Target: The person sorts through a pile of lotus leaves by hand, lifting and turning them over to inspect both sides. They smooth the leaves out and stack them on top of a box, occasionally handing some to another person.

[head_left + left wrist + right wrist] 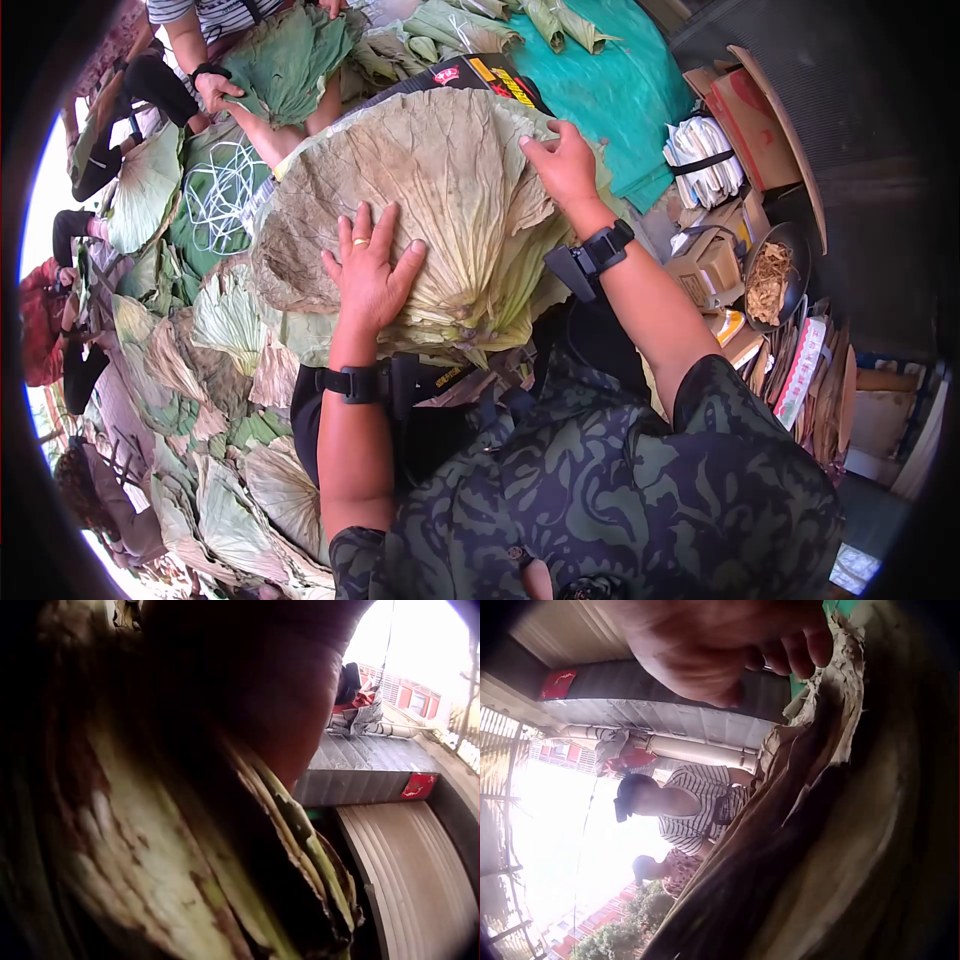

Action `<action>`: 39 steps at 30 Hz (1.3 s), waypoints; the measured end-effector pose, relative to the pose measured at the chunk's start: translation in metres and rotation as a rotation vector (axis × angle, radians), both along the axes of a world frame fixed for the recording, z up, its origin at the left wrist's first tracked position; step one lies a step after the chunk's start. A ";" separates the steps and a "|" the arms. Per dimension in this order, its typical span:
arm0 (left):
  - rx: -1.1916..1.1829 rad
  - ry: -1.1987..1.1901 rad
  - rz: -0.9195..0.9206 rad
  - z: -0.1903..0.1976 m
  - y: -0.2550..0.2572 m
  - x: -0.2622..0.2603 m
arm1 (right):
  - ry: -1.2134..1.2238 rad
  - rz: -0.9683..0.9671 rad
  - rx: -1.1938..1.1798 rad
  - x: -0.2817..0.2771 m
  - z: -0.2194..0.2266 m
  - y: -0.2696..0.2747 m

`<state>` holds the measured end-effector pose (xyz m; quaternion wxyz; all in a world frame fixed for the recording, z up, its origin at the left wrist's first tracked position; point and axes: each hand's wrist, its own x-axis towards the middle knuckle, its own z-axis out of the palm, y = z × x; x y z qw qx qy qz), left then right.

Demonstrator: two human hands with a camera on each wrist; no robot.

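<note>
A broad stack of dried lotus leaves, brown and pale green with ribs fanning from the stem end, lies in front of the person's torso. The left hand rests flat on the top leaf, fingers spread, a ring on one finger. At the stack's far right edge is the right hand, thumb apart from the fingers. In the right wrist view its loosely bent fingers come right at the crinkled leaf rim. The left wrist view shows thick leaf folds close below the palm.
Another person holds a green leaf at the upper left. Loose leaves cover the ground to the left, near white string. A teal sheet lies at the back. Right are a cardboard box, bundled white sacks and a pan.
</note>
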<state>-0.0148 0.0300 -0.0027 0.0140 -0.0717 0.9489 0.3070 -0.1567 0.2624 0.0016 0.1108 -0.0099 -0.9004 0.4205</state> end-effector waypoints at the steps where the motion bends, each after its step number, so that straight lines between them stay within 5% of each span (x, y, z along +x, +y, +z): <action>1: 0.001 0.003 0.002 0.000 0.000 0.000 | -0.111 -0.020 0.104 -0.004 -0.003 0.002; 11: 0.030 0.022 -0.015 0.003 -0.002 0.002 | -0.020 -0.136 -0.065 -0.002 -0.038 0.028; 13: 0.012 0.010 -0.021 0.003 0.000 0.002 | -0.112 -0.105 -0.009 0.009 -0.011 0.022; 15: -0.012 0.000 -0.010 0.003 0.000 0.001 | -0.010 -0.050 0.273 0.011 0.014 0.008; 19: -0.022 0.010 -0.015 0.003 0.001 0.001 | 0.381 0.279 0.329 -0.003 0.041 -0.028; 21: -0.035 -0.001 -0.014 0.006 0.002 0.000 | 0.338 0.559 0.500 -0.009 0.031 -0.050; 22: -0.040 -0.001 -0.010 0.007 0.003 0.000 | -0.003 0.648 0.584 -0.010 0.020 -0.055; 23: -0.023 0.010 -0.009 0.009 0.004 0.001 | 0.003 0.703 0.553 -0.009 0.005 -0.057; 25: -0.036 0.023 -0.014 0.012 0.004 0.002 | -0.201 0.724 0.692 -0.010 -0.020 -0.054; 31: -0.224 0.181 0.294 0.003 -0.012 0.004 | -0.203 0.753 0.610 -0.015 -0.021 -0.049; 35: -0.072 -0.104 0.571 -0.014 -0.029 0.008 | -0.207 0.754 0.606 -0.017 -0.024 -0.047; 39: -0.025 -0.192 0.580 -0.024 -0.036 0.017 | -0.204 0.757 0.614 -0.017 -0.026 -0.047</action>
